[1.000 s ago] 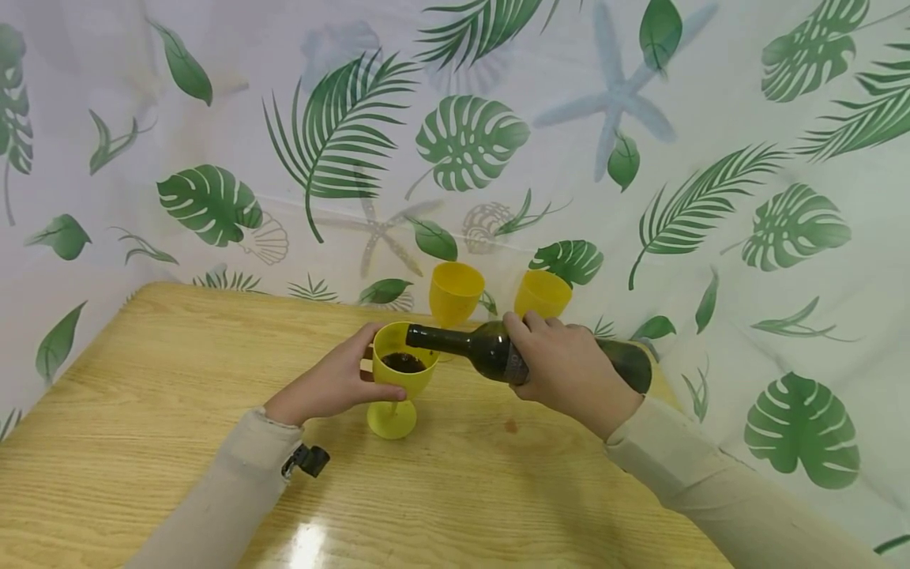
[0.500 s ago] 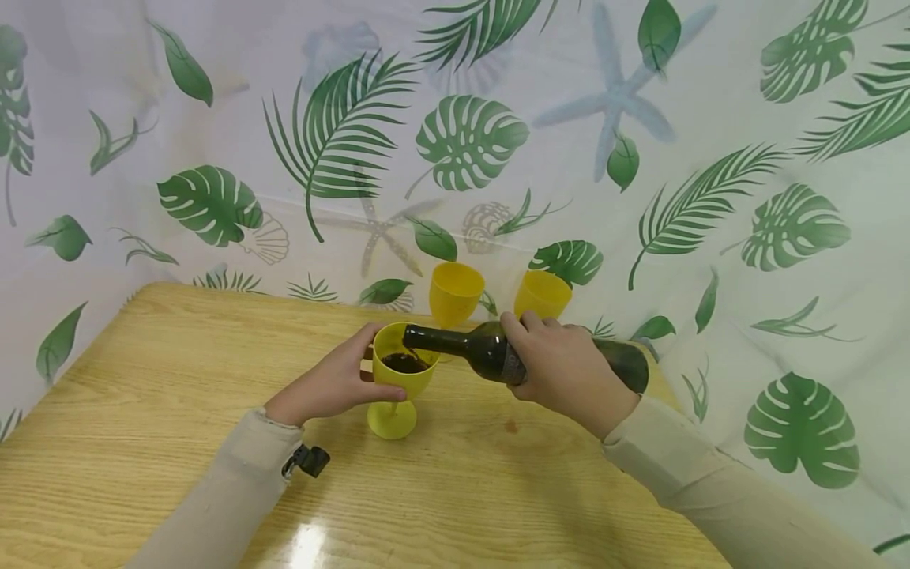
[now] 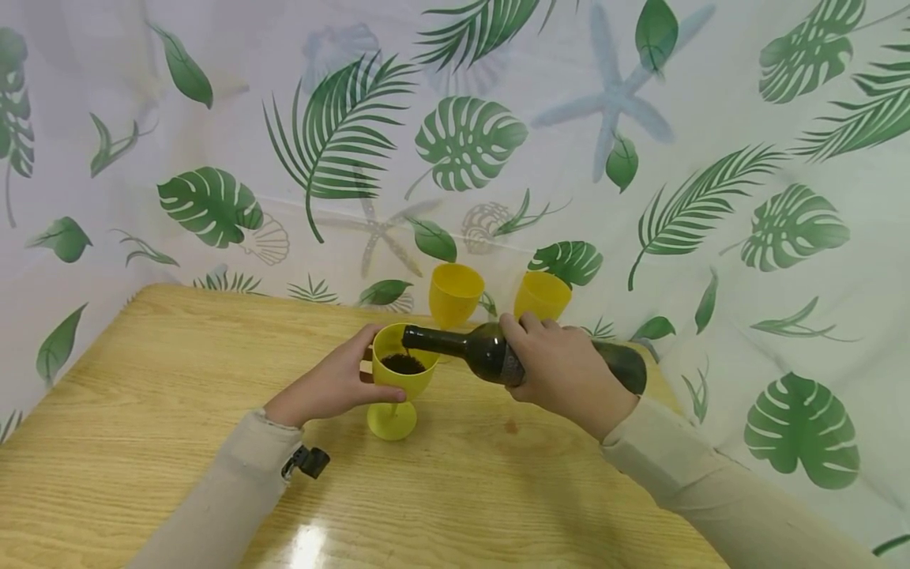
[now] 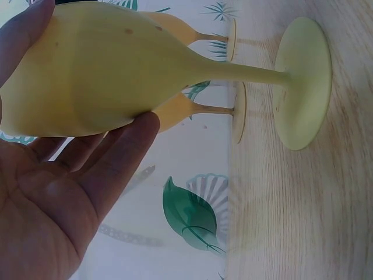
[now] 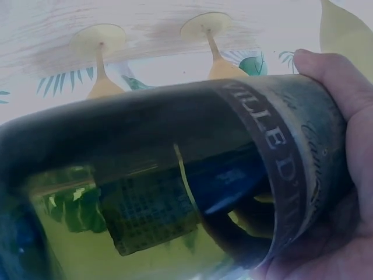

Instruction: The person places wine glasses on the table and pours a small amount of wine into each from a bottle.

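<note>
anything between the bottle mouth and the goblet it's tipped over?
Nothing visible. The right hand holds the dark bottle tipped, its mouth right over the open rim of the near yellow goblet, which the left hand steadies by its bowl. The two other yellow goblets stand behind, out of the path.

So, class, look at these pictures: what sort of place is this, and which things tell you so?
Probably a staged indoor set, not a real dining room. A bare wooden table stands against a hung leaf-print sheet, and on it are only yellow goblets and a dark bottle.
</note>
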`<state>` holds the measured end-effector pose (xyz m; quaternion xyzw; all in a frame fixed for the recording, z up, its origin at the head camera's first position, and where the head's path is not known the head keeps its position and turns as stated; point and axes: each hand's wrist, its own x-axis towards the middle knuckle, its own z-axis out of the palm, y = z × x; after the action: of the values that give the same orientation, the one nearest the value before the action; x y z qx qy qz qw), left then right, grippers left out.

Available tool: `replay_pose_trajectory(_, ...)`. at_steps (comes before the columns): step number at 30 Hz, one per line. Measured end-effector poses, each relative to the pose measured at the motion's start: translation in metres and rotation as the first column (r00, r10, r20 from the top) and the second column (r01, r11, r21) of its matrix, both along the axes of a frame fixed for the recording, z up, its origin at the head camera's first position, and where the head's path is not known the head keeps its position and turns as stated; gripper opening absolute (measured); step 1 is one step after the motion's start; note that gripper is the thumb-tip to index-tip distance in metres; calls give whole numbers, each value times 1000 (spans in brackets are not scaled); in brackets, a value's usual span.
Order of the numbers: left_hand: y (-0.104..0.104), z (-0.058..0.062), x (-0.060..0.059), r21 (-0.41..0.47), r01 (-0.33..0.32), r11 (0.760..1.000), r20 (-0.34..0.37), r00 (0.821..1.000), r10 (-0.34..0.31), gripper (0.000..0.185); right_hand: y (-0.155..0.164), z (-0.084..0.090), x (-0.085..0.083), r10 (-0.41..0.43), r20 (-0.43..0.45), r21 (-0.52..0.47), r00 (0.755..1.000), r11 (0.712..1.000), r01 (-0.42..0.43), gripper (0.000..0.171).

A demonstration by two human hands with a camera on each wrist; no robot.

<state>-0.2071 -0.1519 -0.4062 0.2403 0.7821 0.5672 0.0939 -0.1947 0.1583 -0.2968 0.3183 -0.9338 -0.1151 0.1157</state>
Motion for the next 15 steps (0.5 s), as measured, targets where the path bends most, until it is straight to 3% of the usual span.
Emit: replay_pose_trajectory(15, 1, -1, 1, 8, 6, 1000, 6, 1000, -6, 81, -5, -12, -1, -28, 61, -65, 998, 997, 32, 79)
